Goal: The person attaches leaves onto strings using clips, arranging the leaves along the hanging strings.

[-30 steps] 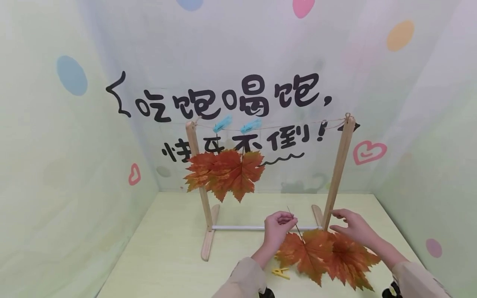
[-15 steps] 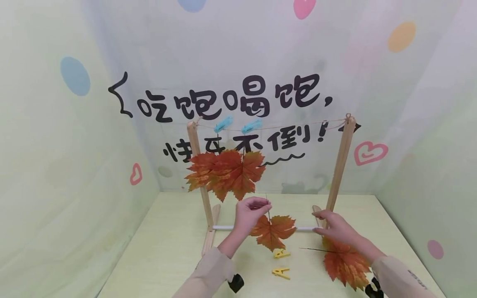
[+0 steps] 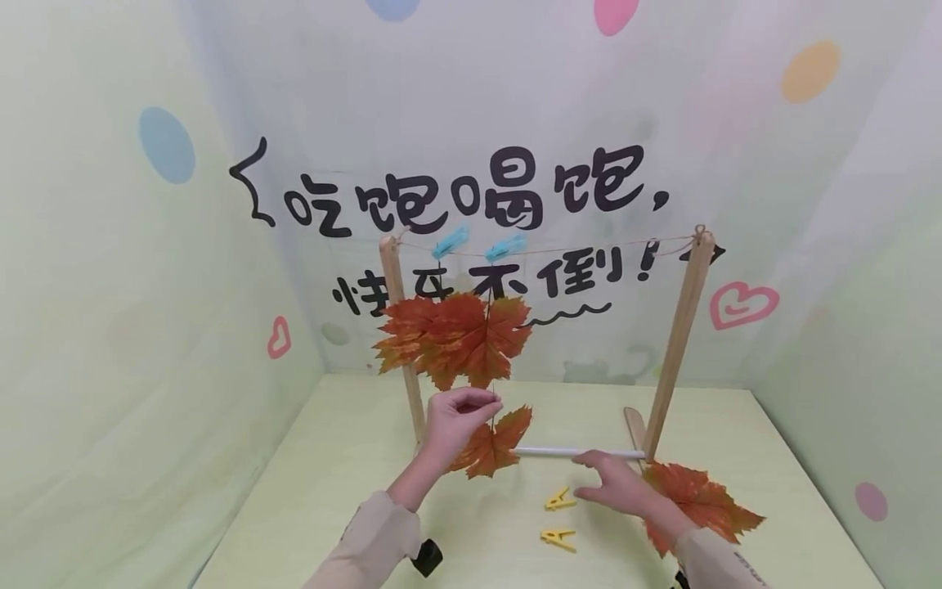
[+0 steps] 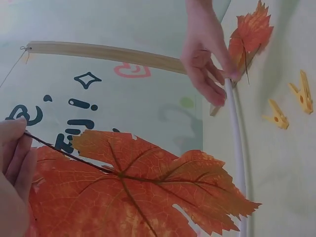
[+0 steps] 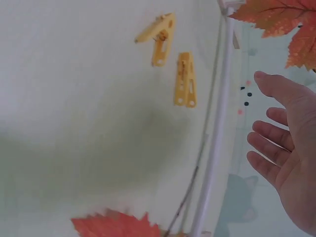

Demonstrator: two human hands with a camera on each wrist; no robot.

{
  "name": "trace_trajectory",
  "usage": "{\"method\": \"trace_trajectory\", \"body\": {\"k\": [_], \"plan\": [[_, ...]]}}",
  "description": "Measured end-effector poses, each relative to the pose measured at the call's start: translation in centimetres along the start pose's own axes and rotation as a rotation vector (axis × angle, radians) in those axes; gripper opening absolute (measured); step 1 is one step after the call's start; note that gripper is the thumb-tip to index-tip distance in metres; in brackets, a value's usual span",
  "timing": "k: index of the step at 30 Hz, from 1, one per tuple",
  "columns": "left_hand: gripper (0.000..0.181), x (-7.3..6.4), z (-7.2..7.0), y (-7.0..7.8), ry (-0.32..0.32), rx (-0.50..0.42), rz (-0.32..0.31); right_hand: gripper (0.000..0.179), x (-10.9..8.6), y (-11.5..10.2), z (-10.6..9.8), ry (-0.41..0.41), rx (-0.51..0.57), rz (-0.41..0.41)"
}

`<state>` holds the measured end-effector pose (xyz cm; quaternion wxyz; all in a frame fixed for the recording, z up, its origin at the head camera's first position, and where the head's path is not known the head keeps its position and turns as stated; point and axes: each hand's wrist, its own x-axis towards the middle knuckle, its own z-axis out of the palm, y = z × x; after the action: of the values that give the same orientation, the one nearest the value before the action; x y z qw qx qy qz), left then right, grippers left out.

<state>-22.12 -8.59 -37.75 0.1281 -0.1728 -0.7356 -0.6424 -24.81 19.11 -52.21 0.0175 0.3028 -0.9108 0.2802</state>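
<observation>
My left hand [image 3: 455, 425] pinches the thin stem of an orange-red artificial maple leaf [image 3: 486, 451], stem up and blade hanging. In the left wrist view the stem lies between thumb and fingertips. This leaf is below the hanging maple leaves [image 3: 459, 335] in the head view. My right hand [image 3: 616, 484] holds nothing; its fingers are spread and slightly bent in the right wrist view. Two yellow clothespins [image 3: 561, 499] lie on the table just left of it. Another maple leaf [image 3: 702, 501] lies at the right, partly behind my right forearm.
A wooden stand has a left post [image 3: 397, 278], a right post [image 3: 680, 343] and a white crossbar [image 3: 545, 451] low between them. Twine [image 3: 574, 249] runs between the post tops, carrying two blue clothespins [image 3: 506, 248] toward its left. Printed fabric walls [image 3: 110, 327] enclose the pale table [image 3: 294, 507].
My left hand has carried its leaf leftward, away from the other leaf, uncovering the second yellow clothespin. My right hand has moved left from beside the right post toward the clothespins.
</observation>
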Motion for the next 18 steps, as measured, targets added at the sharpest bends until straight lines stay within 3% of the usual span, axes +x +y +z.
{"method": "trace_trajectory", "body": {"k": [8, 13, 18], "plan": [[0.014, -0.3, -0.9, -0.9, -0.009, -0.05, -0.004, 0.042, -0.3, 1.7, 4.2, 0.009, -0.152, -0.029], [0.012, -0.5, -1.2, -1.0, -0.01, -0.082, -0.051, 0.041, 0.3, 1.8, 5.1, -0.015, -0.116, -0.044], [0.012, -0.9, -1.4, -0.8, -0.01, -0.074, -0.034, 0.034, 0.7, 1.8, 5.8, -0.04, -0.108, -0.061]]}}
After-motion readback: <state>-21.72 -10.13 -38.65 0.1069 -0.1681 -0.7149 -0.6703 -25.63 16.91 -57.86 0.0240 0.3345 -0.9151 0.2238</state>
